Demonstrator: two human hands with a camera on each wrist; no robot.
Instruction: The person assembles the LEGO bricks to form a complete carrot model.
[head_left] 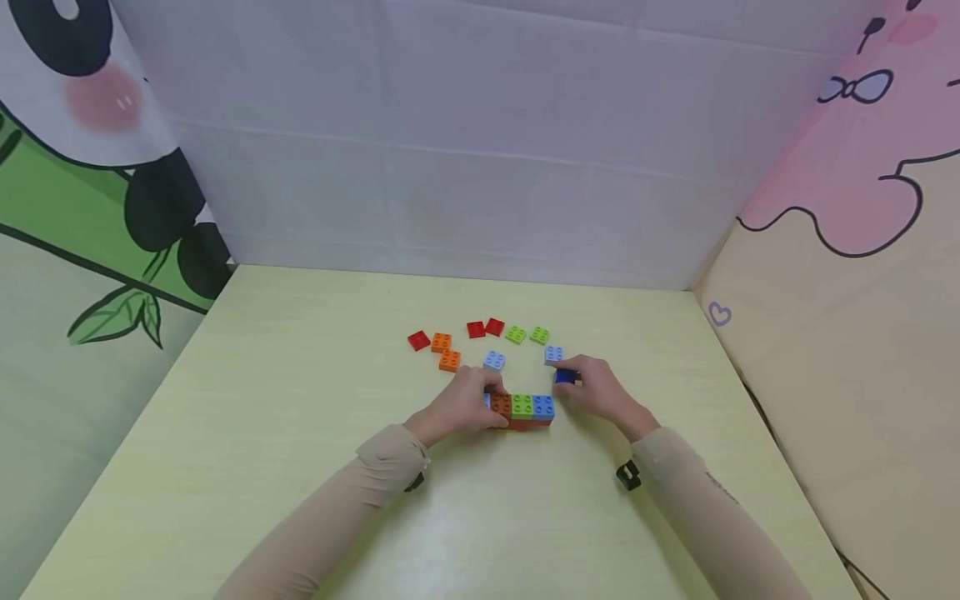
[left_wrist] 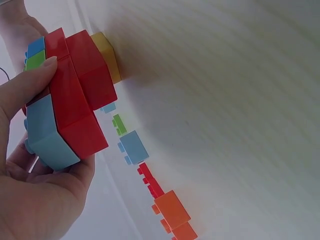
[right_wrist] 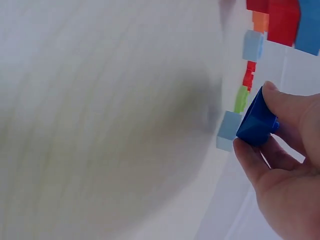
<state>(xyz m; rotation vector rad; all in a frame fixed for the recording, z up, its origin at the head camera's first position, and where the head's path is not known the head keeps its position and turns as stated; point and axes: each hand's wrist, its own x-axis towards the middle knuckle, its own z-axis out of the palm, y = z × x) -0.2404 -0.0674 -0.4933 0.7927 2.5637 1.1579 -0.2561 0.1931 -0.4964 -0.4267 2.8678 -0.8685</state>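
My left hand (head_left: 467, 400) grips a block of joined toy bricks (head_left: 522, 408) at its left end. The block's top row shows light blue, brown, green and light blue bricks. In the left wrist view, red bricks (left_wrist: 75, 100) run beneath that row, with a yellow brick (left_wrist: 107, 55) lowest. Just right of the block, my right hand (head_left: 596, 389) pinches a dark blue brick (right_wrist: 256, 120) between thumb and fingers. This brick has a slanted side, and its studs point toward the palm in the right wrist view. A loose light blue brick (head_left: 553, 354) sits right behind it.
Behind the hands, loose bricks lie in an arc on the pale table (head_left: 300, 417): orange bricks (head_left: 450, 360), thin red bricks (head_left: 476, 329), thin green bricks (head_left: 515, 334) and another light blue brick (head_left: 494, 360). A white sheet (head_left: 450, 192) stands along the table's back edge.
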